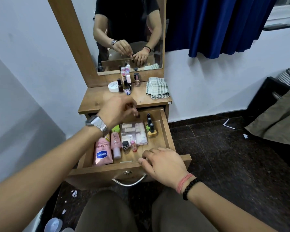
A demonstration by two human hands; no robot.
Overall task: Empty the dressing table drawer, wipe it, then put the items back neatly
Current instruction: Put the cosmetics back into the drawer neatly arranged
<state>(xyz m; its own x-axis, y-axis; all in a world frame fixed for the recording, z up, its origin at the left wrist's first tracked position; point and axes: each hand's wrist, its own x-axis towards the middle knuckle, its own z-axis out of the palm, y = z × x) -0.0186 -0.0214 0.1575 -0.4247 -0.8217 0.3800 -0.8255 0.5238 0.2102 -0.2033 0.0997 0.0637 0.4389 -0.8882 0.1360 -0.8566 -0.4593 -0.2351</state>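
I see the drawer (166, 131) pulled out at the frame's centre, its front panel with the metal handle (129, 181) at 6 o'clock. Inside, a pink Vaseline tube (103, 152) lies at the drawer's 8 o'clock, a pink bottle (115, 143) just beside it, and a clear compartment box (134, 133) in the middle. Three dark-capped nail polish bottles (150, 125) stand in a row at its 2 o'clock.

My left hand (117, 109) hangs over the drawer's back edge at 11 o'clock, fingertips pinching a small dark bottle (137, 114); blur hides the details. My right hand (164, 162) rests on the front rim at 5 o'clock, fingers curled over the edge, gripping it.

On the tabletop (97, 99) at 12 o'clock stand several small bottles (126, 84) and a white jar (113, 87), with a folded checked cloth (157, 87) at 1 o'clock. The mirror (129, 30) rises behind, a blue curtain (216, 25) at 2 o'clock.
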